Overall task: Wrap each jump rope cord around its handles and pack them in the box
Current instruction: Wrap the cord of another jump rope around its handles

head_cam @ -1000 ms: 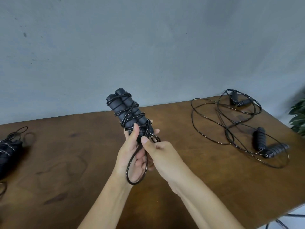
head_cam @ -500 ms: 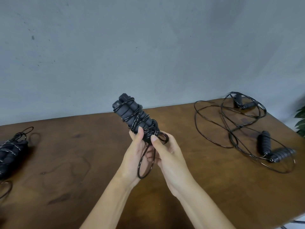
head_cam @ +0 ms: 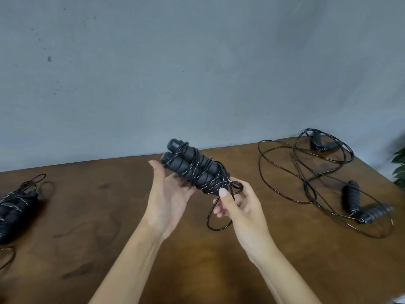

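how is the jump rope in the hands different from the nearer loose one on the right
The held jump rope has its cord wound around paired handles; the loose jump rope has cord sprawled in wide loops, handles angled apart. The held one is up in both hands; the loose one lies on the table. Both are black.

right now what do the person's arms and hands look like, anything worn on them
Both forearms are bare up to the frame edge, with no sleeves in sight. The left hand and right hand wear no gloves, rings, watch or bracelets that show. The fingernails look short and unpainted, and no markings are visible.
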Tool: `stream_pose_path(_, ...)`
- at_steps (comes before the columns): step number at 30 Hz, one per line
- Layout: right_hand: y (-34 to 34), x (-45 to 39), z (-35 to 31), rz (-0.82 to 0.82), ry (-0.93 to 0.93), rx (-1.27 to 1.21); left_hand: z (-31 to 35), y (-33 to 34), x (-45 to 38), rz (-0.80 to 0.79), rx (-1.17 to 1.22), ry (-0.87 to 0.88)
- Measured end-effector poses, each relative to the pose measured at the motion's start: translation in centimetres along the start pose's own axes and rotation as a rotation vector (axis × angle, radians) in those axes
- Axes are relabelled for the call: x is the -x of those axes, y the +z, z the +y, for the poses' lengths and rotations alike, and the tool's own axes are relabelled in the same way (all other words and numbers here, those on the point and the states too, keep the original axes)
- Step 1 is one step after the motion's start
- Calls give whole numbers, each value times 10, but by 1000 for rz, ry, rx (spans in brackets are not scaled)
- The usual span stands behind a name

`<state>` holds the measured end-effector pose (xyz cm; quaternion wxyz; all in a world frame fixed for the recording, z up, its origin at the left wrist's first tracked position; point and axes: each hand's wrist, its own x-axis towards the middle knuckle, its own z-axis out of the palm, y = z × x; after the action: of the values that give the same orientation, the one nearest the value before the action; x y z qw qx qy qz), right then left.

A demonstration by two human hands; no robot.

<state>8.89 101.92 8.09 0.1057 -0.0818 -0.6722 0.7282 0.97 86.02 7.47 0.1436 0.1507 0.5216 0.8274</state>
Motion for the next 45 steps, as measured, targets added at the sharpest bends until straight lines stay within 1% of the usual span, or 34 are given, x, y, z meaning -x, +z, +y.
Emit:
stream_pose_path(3,-5,2,-1,-77,4,67,10,-5,-4,21,171,-81)
stream_pose_path(5,-12,2,0,-146,-5,162,20,-10,-5,3,217,-151)
stream_pose_path(8,-22,2,0,-236,-58,361,34,-18,-5,-108,181,-254)
stream_pose_path(10,-25,2,-2,-264,-74,426,40,-22,-6,-217,169,-297)
stream_pose_path(12,-28,2,-5,-281,-82,458,45,-26,-6,-281,160,-330)
stream_pose_path(13,-30,1,-7,-287,-87,482,48,-28,-8,-306,128,-342)
stream_pose_path(16,-37,0,-12,-335,-88,586,58,-34,-17,-422,-108,-364)
stream_pose_path(19,-40,0,-19,-401,-98,757,67,-37,-26,-551,-280,-445)
stream_pose_path(21,-39,-2,-25,-430,-116,858,73,-32,-30,-611,-478,-455)
stream_pose_path(23,-39,-6,-29,-450,-133,920,76,-21,-32,-635,-726,-450)
stream_pose_path(25,-39,-9,-34,-471,-158,983,74,-10,-30,-623,-910,-452)
stream_pose_path(27,-41,-13,-38,-476,-192,1030,67,2,-24,-579,-1008,-414)
stream_pose_path(30,-44,-18,-44,-458,-229,1086,47,15,-15,-437,-1163,-239)
stream_pose_path(32,-45,-20,-46,-442,-237,1108,35,15,-14,-384,-1156,-149)
stream_pose_path(36,-43,-19,-45,-417,-238,1112,28,11,-12,-361,-1057,-159)
stream_pose_path(40,-39,-12,-41,-394,-221,1098,18,10,-9,-281,-1060,-116)
stream_pose_path(42,-34,-6,-43,-371,-229,1188,13,10,-6,-225,-1105,-101)
stream_pose_path(43,-30,-3,-43,-341,-263,1288,10,12,-4,-191,-1120,-89)
stream_pose_path(45,-22,2,-39,-202,-419,1500,3,18,-1,-118,-1181,-46)
